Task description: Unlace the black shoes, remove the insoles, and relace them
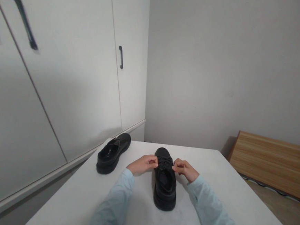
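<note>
A black lace-up shoe (164,194) stands on the white table (94,196), its toe pointing away from me and its heel toward me. At its left side, level with the laces, my left hand (144,164) is closed in a pinch. Across from it, my right hand (185,169) pinches at the right edge of the lacing. The lace ends between my fingers are too small to make out. A second black shoe (113,153) rests near the table's far left edge, apart from both hands.
White cupboard doors (80,80) with dark handles rise behind the table on the left. A grey wall (226,61) stands behind. To the right is a wooden board (278,164), with a dark cable along its lower edge.
</note>
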Tool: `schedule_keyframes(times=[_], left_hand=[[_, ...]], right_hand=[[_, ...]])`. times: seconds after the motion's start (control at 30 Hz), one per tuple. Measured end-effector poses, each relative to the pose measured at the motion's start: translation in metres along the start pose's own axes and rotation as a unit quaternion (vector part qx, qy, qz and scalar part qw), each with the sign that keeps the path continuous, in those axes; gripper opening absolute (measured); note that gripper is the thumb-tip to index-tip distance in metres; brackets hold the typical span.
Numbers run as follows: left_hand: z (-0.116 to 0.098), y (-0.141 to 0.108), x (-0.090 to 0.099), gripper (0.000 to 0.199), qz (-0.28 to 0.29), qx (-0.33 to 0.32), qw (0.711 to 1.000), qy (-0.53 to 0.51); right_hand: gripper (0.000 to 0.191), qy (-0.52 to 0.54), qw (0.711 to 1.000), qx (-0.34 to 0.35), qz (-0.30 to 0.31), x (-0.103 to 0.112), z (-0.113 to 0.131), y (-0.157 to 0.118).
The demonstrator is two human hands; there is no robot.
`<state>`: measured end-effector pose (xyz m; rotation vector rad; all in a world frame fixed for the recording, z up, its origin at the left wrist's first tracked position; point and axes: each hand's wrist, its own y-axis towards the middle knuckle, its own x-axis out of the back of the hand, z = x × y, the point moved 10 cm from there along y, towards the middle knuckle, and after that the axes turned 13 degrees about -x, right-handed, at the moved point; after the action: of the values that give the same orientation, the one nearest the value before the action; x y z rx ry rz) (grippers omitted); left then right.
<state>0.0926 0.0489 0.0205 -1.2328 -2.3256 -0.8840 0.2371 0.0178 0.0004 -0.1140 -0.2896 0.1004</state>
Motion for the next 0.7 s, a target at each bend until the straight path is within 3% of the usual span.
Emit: schedule_keyframes(times=[0.37,0.47,0.57,0.7], left_hand=[[0.01,-0.002,-0.002,0.029,-0.01,0.029,1.0,-0.008],[0.008,-0.002,0.008,0.033,-0.056,0.028,0.998,-0.011],[0.003,-0.004,0.028,0.035,-0.146,0.022,0.989,-0.009],[0.007,-0.011,0.044,0.037,-0.225,0.048,0.973,-0.01]], right_hand=[[0.041,-0.003,1.0,-0.023,0.011,-0.005,0.0,-0.003],[0.043,0.019,0.999,-0.037,0.01,-0.007,-0.002,-0.002],[0.043,0.034,0.998,-0.027,-0.047,0.002,0.001,-0.001],[0.035,0.014,0.982,0.042,-0.182,0.024,0.019,-0.011]])
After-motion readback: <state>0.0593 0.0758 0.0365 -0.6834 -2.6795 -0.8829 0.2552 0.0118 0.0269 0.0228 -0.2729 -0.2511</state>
